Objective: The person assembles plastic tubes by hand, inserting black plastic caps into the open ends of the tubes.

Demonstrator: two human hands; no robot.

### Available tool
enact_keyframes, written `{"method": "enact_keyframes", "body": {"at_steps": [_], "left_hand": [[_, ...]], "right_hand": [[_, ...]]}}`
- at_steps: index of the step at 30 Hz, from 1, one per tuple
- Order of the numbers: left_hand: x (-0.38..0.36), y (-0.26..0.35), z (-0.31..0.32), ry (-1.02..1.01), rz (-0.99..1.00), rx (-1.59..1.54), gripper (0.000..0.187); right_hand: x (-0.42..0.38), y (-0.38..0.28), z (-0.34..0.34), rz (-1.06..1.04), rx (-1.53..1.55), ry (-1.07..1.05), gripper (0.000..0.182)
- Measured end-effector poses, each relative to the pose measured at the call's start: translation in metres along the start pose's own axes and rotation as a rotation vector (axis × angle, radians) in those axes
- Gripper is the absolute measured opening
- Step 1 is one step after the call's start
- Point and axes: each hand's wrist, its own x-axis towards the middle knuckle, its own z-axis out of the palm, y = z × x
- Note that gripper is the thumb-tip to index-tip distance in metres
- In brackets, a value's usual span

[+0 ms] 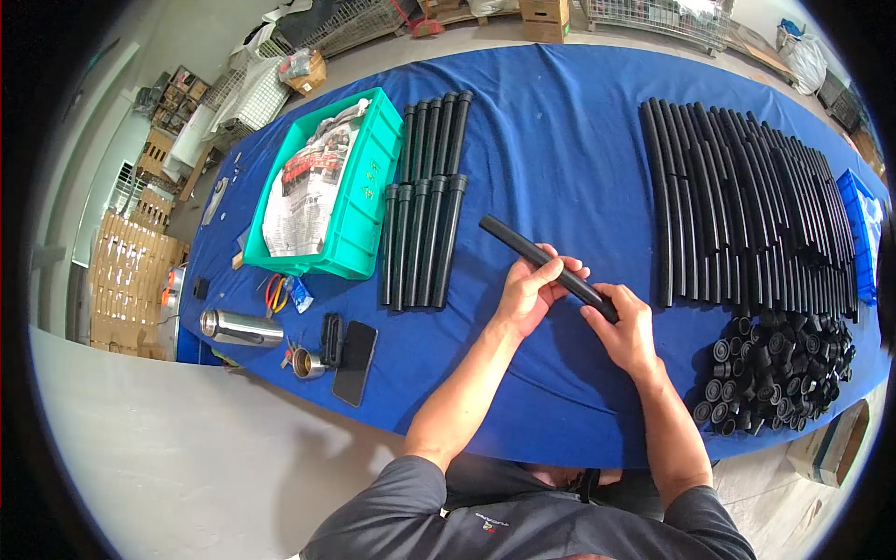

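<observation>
The left hand [528, 291] is gripping a black tube [513, 240] mid-length; the right hand [625, 329] is clasping its near end. Black end caps [777, 375] are lying at near right.

The left hand [530, 294] grips a black tube [515, 241] around its middle, the right hand [629, 330] its near end. Left of the grip lie capped tubes [418, 245] beside a green crate [357, 217]; right of it, rows of plain tubes [793, 210] beyond piled caps [775, 369].

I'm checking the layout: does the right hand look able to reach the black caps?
Probably yes: though the right hand holds the tube, only blue cloth lies between it and the black caps.
</observation>
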Motion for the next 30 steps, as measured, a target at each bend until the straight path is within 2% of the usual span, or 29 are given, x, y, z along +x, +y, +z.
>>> {"method": "enact_keyframes", "body": {"at_steps": [1, 4, 5, 7, 9, 11, 13, 15, 16, 19, 23, 24, 30], "left_hand": [[0.0, 0.0, -0.001, -0.027, 0.01, -0.013, 0.018], [-0.001, 0.0, 0.003, -0.011, 0.012, -0.017, 0.017], [0.0, -0.001, 0.004, 0.009, 0.003, 0.0, 0.017], [0.0, -0.003, 0.003, 0.044, -0.018, 0.028, 0.017], [0.0, -0.004, 0.001, 0.025, 0.012, -0.005, 0.019], [0.0, -0.001, 0.002, -0.081, 0.041, -0.054, 0.021], [-0.002, -0.003, 0.01, -0.012, 0.066, -0.066, 0.022], [-0.002, -0.001, 0.012, 0.069, -0.001, 0.005, 0.02], [-0.001, -0.002, 0.008, 0.062, 0.002, 0.006, 0.019], [-0.002, 0.0, 0.004, -0.002, 0.028, -0.026, 0.015], [-0.002, 0.0, 0.007, -0.015, 0.02, 0.005, 0.015], [-0.002, 0.0, 0.007, -0.009, 0.016, 0.021, 0.016], [-0.003, 0.0, 0.002, -0.012, 0.007, -0.022, 0.014]], "right_hand": [[-0.001, -0.005, -0.003, 0.182, 0.121, -0.086, 0.03], [0.003, -0.011, -0.01, 0.375, 0.229, -0.154, 0.031], [-0.001, 0.002, -0.001, 0.003, 0.002, 0.003, 0.033], [-0.003, 0.004, 0.003, -0.181, -0.213, 0.086, 0.035], [-0.001, 0.004, -0.001, -0.173, -0.107, 0.053, 0.037], [0.004, -0.014, -0.014, 0.431, 0.287, -0.221, 0.036], [0.001, -0.005, -0.009, 0.324, 0.235, -0.124, 0.035], [-0.001, 0.013, 0.003, -0.256, -0.148, 0.126, 0.034], [-0.003, 0.008, 0.001, -0.286, -0.152, 0.143, 0.034], [-0.002, 0.006, -0.003, -0.117, -0.025, -0.004, 0.036], [-0.001, 0.002, -0.007, 0.013, 0.036, -0.055, 0.037], [-0.002, 0.003, -0.004, -0.055, 0.002, -0.029, 0.037], [-0.003, 0.006, -0.005, -0.07, 0.012, -0.082, 0.037]]}}
